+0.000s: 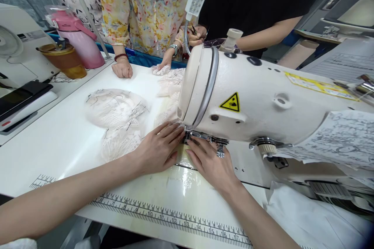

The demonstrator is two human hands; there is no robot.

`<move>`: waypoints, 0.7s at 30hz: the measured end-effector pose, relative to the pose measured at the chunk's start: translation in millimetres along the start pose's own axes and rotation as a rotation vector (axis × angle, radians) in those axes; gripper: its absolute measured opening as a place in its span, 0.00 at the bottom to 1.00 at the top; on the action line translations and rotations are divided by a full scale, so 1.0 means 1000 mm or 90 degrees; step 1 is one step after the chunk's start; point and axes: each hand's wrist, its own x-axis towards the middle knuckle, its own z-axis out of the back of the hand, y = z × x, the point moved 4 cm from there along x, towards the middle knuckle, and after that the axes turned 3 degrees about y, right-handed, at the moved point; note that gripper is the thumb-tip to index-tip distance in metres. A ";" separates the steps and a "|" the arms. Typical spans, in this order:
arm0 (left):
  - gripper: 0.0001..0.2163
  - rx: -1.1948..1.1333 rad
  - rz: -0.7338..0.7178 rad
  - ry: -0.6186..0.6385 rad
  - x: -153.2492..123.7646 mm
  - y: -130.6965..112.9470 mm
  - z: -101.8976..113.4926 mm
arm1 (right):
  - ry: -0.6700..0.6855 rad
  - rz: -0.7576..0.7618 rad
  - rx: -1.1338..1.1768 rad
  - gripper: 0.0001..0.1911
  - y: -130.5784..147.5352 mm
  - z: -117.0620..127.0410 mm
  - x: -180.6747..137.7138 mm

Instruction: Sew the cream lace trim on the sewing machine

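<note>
My left hand (156, 151) lies flat with its fingers stretched toward the needle area of a white sewing machine (251, 89). The fingertips rest at the near edge of a strip of pale lace fabric (168, 113), which runs back beside the machine head. On the other side of the presser foot (187, 136), my right hand (214, 163) is also laid flat. Its fingers reach under the machine arm and are partly hidden by a metal attachment (220, 148). Whether lace lies under the right fingers cannot be seen.
Loose lace pieces (117, 113) with dark threads lie left on the white table (67, 140). Across it, a co-worker's hand (165, 60) touches the lace's far end; another person holds small snips (193, 30). White cloth (315, 214) lies right. A pink flask (77, 39) stands back left.
</note>
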 end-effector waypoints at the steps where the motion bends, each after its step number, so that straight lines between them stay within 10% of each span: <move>1: 0.20 0.005 0.003 0.003 0.000 -0.001 0.000 | -0.008 0.001 0.006 0.13 -0.001 0.000 0.000; 8: 0.16 0.150 0.006 -0.004 -0.009 -0.015 0.026 | -0.061 0.065 0.037 0.12 -0.002 0.006 0.001; 15: 0.13 0.179 0.331 0.120 -0.080 0.012 0.061 | -0.109 0.085 0.052 0.11 -0.002 0.010 0.001; 21: 0.07 -0.114 0.086 0.103 -0.099 -0.023 0.062 | -0.102 0.077 0.068 0.10 0.001 0.010 0.004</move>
